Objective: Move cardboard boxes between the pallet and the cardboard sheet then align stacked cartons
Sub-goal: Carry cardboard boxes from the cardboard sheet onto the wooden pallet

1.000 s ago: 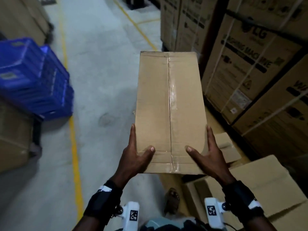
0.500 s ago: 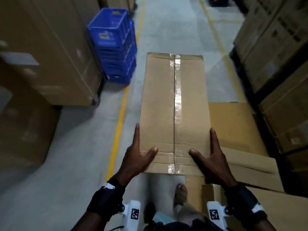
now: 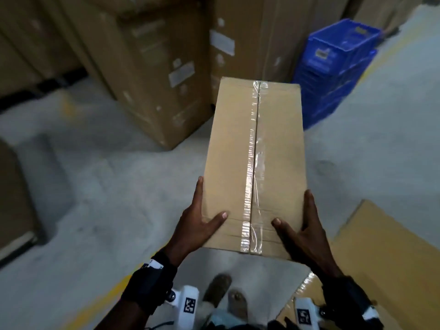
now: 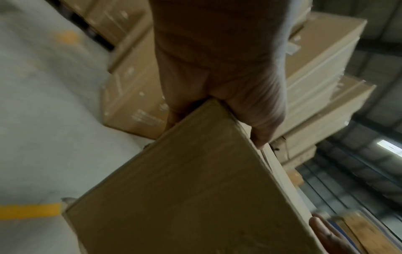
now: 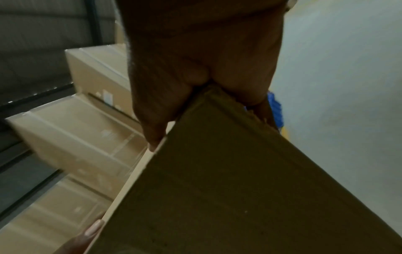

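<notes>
Cardboard box [image 3: 256, 163], long and tape-sealed, is carried clear of the floor, left hand [image 3: 195, 225] and right hand [image 3: 302, 229] clamping its near corners, thumbs on top. Blue crates [image 3: 333, 67] stand just right of its far end. Judged mid-transfer; next it needs a landing spot, then a level lowering.

Left hand [image 3: 197, 225] and right hand [image 3: 302, 231] forward, thumbs on top, fingers [image 3: 198, 194] along sides
</notes>
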### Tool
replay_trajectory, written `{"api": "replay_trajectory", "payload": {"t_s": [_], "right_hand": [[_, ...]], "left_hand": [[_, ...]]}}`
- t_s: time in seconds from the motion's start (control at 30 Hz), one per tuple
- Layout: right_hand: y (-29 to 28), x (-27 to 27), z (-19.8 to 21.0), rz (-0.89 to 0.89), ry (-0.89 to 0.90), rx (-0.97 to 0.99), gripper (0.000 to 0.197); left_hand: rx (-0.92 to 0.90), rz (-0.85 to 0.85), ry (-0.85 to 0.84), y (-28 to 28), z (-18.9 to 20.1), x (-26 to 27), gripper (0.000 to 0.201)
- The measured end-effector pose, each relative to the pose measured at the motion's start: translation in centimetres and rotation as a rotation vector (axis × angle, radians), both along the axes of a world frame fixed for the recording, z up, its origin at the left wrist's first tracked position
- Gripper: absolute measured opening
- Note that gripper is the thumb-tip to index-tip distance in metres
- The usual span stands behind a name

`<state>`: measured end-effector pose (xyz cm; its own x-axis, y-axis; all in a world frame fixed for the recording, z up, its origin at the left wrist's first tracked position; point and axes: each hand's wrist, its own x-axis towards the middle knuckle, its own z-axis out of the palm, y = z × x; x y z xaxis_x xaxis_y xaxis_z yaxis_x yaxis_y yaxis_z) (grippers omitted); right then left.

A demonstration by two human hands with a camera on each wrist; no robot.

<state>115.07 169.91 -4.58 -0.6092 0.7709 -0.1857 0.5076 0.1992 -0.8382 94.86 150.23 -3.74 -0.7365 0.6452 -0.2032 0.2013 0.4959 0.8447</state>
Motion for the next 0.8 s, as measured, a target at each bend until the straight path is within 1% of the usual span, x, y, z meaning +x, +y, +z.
{"api": "replay_trajectory", "payload": {"t_s": [0.13,0.27,0.43,0.67,0.8], "right_hand": [[-1.6,-3.1,-0.2,0.182,0.009,0.012,0.109],[-4.5,-6.0,-0.6,0.370,0.036,0.022,0.110],[-9.6,-10.1,-1.0,0.576,0.098,0.002,0.110],[-20.3,-15.4,-1.0,0.781,0.134,-0.071,0.110],[-28.1,-17.8,-1.2,0.871,0.132,-0.066,0.110]], "left_hand": [[0.009,0.203,0.013,-4.9,0.3,1.3,0.106],[0.011,0.407,0.036,-10.4,0.7,2.8,0.106],[0.012,0.617,0.073,-17.3,1.0,4.3,0.106],[0.002,0.862,0.086,-28.6,0.7,5.4,0.106],[0.012,0.930,0.097,-36.3,0.1,5.8,0.110]]}}
